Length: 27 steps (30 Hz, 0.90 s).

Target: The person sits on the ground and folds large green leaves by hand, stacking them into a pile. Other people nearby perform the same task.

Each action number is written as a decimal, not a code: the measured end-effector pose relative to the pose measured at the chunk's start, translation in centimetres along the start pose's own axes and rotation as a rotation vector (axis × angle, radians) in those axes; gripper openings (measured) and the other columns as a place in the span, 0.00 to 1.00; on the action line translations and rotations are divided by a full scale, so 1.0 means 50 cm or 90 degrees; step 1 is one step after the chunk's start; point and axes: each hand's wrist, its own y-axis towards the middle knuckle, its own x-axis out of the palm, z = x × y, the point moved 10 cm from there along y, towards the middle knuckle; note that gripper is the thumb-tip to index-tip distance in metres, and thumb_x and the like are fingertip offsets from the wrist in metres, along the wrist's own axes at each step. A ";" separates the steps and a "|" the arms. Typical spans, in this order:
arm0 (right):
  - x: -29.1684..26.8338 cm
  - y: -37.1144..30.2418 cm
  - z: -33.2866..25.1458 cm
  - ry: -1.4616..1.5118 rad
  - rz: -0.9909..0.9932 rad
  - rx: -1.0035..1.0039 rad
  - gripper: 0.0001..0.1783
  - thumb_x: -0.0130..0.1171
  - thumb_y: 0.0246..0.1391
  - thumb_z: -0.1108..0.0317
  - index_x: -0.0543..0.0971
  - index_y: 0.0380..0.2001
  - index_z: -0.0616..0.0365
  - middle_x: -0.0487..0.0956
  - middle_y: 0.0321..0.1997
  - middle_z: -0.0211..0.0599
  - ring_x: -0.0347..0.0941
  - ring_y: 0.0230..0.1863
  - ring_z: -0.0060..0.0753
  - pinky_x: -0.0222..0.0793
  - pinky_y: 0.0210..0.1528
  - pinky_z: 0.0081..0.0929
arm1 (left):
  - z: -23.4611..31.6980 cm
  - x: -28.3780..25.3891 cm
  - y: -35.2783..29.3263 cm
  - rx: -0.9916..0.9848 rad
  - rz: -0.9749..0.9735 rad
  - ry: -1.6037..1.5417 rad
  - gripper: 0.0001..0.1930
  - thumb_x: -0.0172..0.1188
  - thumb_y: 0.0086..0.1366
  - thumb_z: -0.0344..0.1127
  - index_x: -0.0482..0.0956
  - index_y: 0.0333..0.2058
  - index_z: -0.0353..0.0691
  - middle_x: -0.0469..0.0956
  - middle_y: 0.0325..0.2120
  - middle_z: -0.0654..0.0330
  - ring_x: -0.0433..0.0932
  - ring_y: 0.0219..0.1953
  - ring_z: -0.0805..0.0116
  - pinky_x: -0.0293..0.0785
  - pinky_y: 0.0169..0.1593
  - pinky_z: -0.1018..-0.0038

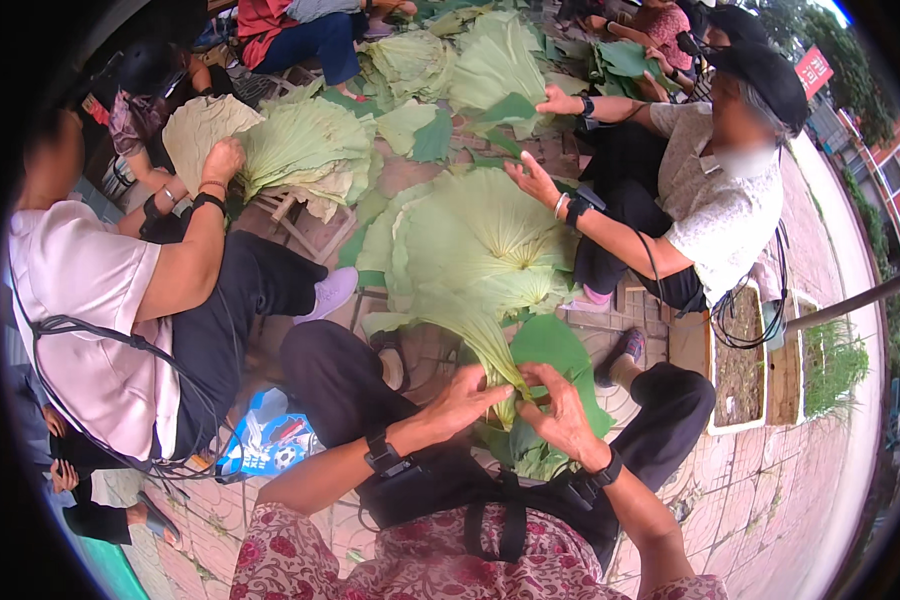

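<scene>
Between my knees, my left hand and my right hand pinch the gathered end of a pale green lotus leaf. Its folds narrow toward my fingers. A darker green lotus leaf lies just behind and beside my right hand, partly covered by it. Farther out, a broad pile of pale lotus leaves spreads over the paving, and the held leaf overlaps its near side. Each of my wrists has a dark band with a small device.
At left, a person in a pink top grips a stack of pale leaves. At right, a person in a black cap holds both hands over the pile. A blue printed bag lies left of my knee; planter boxes stand at right.
</scene>
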 end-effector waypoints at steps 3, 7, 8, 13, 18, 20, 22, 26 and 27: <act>-0.008 0.011 -0.010 -0.032 0.051 0.045 0.21 0.57 0.56 0.67 0.75 0.52 0.65 0.79 0.41 0.50 0.78 0.42 0.44 0.73 0.40 0.35 | -0.042 -0.012 0.017 -0.014 0.033 0.029 0.13 0.59 0.67 0.33 0.73 0.46 0.32 0.78 0.37 0.60 0.79 0.36 0.74 0.80 0.31 0.74; -0.067 0.029 0.008 -0.070 0.099 0.047 0.18 0.54 0.60 0.66 0.76 0.49 0.67 0.76 0.31 0.41 0.71 0.34 0.32 0.67 0.38 0.30 | -0.053 -0.021 0.030 -0.114 0.064 -0.121 0.12 0.57 0.63 0.30 0.74 0.43 0.30 0.76 0.34 0.58 0.79 0.34 0.67 0.82 0.33 0.65; -0.083 0.034 0.019 -0.078 0.097 0.066 0.18 0.54 0.61 0.66 0.76 0.49 0.68 0.75 0.29 0.36 0.68 0.33 0.26 0.65 0.37 0.27 | -0.067 -0.032 0.031 -0.126 0.079 -0.132 0.12 0.57 0.63 0.30 0.74 0.44 0.30 0.77 0.35 0.57 0.80 0.35 0.65 0.83 0.33 0.64; -0.165 0.052 0.016 -0.127 0.176 0.036 0.18 0.55 0.60 0.63 0.77 0.48 0.66 0.77 0.27 0.41 0.71 0.31 0.30 0.68 0.39 0.30 | -0.160 -0.064 0.027 -0.170 0.095 -0.224 0.14 0.56 0.62 0.30 0.74 0.45 0.29 0.78 0.39 0.53 0.82 0.40 0.60 0.84 0.36 0.61; -0.190 0.086 0.048 -0.167 0.120 0.056 0.14 0.59 0.56 0.69 0.78 0.44 0.65 0.70 0.20 0.30 0.61 0.23 0.23 0.59 0.27 0.27 | -0.178 -0.061 0.023 -0.187 0.113 -0.214 0.15 0.56 0.63 0.31 0.75 0.46 0.30 0.79 0.40 0.53 0.82 0.40 0.60 0.85 0.34 0.61; -0.204 0.119 0.014 -0.238 0.109 0.082 0.12 0.59 0.56 0.71 0.79 0.42 0.65 0.73 0.23 0.31 0.64 0.25 0.22 0.61 0.29 0.25 | -0.180 -0.069 0.019 -0.191 0.124 -0.219 0.15 0.56 0.64 0.32 0.75 0.46 0.30 0.79 0.39 0.54 0.82 0.39 0.60 0.85 0.34 0.62; -0.250 0.156 -0.035 -0.167 0.197 -0.051 0.10 0.56 0.59 0.73 0.79 0.42 0.65 0.76 0.29 0.28 0.68 0.32 0.16 0.63 0.37 0.17 | -0.194 -0.076 0.017 -0.198 0.134 -0.238 0.14 0.55 0.65 0.33 0.76 0.46 0.30 0.80 0.39 0.53 0.82 0.39 0.61 0.85 0.34 0.62; -0.342 0.192 -0.119 -0.070 0.320 -0.060 0.10 0.55 0.63 0.71 0.79 0.44 0.65 0.77 0.35 0.25 0.68 0.36 0.15 0.63 0.40 0.15 | -0.186 -0.076 0.012 -0.194 0.164 -0.241 0.15 0.56 0.68 0.39 0.76 0.45 0.32 0.80 0.38 0.55 0.83 0.37 0.64 0.84 0.31 0.66; -0.357 0.198 -0.131 -0.082 0.340 -0.078 0.12 0.54 0.65 0.69 0.78 0.44 0.67 0.78 0.34 0.29 0.69 0.37 0.19 0.65 0.41 0.19 | -0.180 -0.076 0.011 -0.188 0.157 -0.239 0.17 0.57 0.68 0.42 0.76 0.47 0.34 0.81 0.38 0.56 0.83 0.36 0.65 0.83 0.31 0.68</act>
